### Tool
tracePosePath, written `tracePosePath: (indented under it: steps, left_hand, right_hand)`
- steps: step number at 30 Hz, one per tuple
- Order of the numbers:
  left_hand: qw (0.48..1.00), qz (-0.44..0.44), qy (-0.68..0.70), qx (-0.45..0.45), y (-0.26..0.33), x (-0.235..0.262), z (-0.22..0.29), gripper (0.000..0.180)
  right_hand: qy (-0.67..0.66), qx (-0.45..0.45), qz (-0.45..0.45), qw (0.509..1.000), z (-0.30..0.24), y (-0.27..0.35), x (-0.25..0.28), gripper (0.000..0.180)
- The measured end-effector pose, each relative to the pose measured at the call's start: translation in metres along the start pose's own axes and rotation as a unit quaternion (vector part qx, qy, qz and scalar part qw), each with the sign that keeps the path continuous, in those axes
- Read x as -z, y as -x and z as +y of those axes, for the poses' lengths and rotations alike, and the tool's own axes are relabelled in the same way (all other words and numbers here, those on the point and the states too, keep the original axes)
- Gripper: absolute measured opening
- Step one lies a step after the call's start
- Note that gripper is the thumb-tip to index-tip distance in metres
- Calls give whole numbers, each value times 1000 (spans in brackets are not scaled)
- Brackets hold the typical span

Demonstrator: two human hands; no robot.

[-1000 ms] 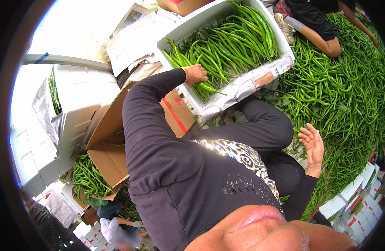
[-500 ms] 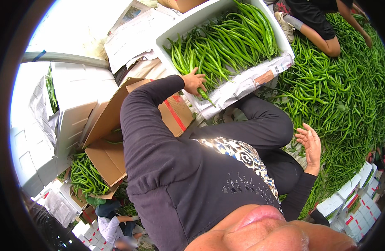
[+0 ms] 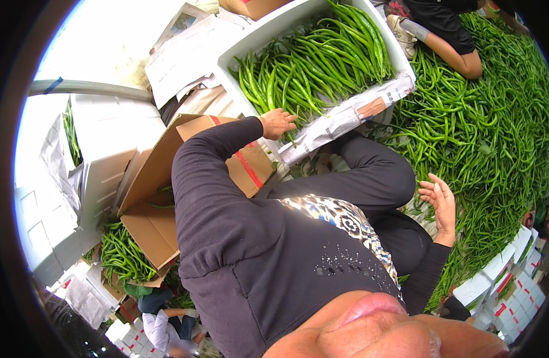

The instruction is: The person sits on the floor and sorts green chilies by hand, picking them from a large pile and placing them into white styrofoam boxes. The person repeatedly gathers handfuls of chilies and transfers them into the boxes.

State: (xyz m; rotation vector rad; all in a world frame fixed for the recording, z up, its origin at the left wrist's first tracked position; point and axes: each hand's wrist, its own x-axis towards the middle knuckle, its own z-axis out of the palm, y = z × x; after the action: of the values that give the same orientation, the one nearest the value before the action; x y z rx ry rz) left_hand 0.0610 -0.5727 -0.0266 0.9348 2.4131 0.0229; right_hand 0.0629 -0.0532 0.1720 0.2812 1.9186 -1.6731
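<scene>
My left hand (image 3: pixel 277 123) lies on the near rim of a white crate (image 3: pixel 238 48) filled with long green chili peppers (image 3: pixel 313 62). Its fingers are spread flat and grip nothing. My right hand (image 3: pixel 439 201) hovers open, palm up and fingers apart, beside my dark-trousered knee. It is at the edge of a large loose heap of green peppers (image 3: pixel 495 131) on the ground. Nothing is in either hand.
An open brown cardboard box (image 3: pixel 152 227) with red tape sits left of me, with more peppers (image 3: pixel 122 253) beyond it. White crates (image 3: pixel 101 155) stack at the left and small white boxes (image 3: pixel 513 280) at the lower right. Another person (image 3: pixel 444 30) sits at the top right, and one (image 3: pixel 161 325) crouches below left.
My left hand has drawn back from among the peppers in the crate to its near rim. My right hand has stayed open in about the same place.
</scene>
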Motion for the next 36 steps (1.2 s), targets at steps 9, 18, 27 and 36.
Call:
tracePosePath:
  steps: [9,18,27,36]
  left_hand:
    - [998,-7,-30,53,-1,19,-2,62]
    - [1000,16,-5,-10,9,14,-26,46]
    - [997,76,9,-18,0,4,-41,45]
    - [956,78,-192,206,-18,10,-45,76]
  right_hand:
    - [31,-10,9,999,3,1,6,42]
    - [58,-20,2,998,10,-4,10,41]
    - [73,-34,-12,997,12,-10,12,40]
    - [99,-43,-7,994,19,-12,17,40]
